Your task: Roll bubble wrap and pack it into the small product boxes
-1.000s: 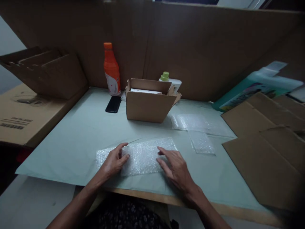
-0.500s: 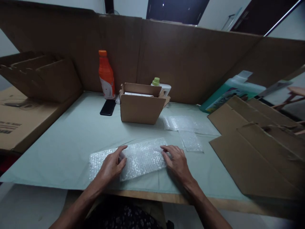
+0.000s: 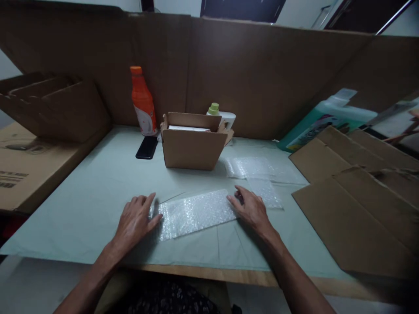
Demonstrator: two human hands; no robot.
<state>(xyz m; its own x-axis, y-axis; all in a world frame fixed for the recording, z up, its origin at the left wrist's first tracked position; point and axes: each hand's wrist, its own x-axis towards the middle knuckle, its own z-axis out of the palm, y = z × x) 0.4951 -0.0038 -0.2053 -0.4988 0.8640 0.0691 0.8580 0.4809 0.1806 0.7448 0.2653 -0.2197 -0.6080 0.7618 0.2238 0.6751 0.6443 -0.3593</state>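
A strip of bubble wrap (image 3: 199, 213) lies flat on the cloth-covered table in front of me, slanting slightly up to the right. At its left end is my left hand (image 3: 135, 220), open, with thumb and forefinger spread over the edge. My right hand (image 3: 252, 209) is beside the right end, its thumb and forefinger apart and the other fingers curled. Nothing is gripped in either hand. Beyond my right hand, more bubble wrap (image 3: 250, 167) lies on the cloth, with a smaller piece (image 3: 266, 192) partly hidden behind the hand.
An open cardboard box (image 3: 193, 149) with something white inside stands ahead. Behind it are an orange bottle (image 3: 144, 104), a black phone (image 3: 147, 148) and a green-capped bottle (image 3: 214, 109). Cardboard pieces (image 3: 363, 218) and a teal jug (image 3: 324, 120) are at right; more boxes (image 3: 62, 109) at left.
My left hand has moved left to the end of the bubble wrap, and less of the strip's left part shows. My right hand has shifted slightly right.
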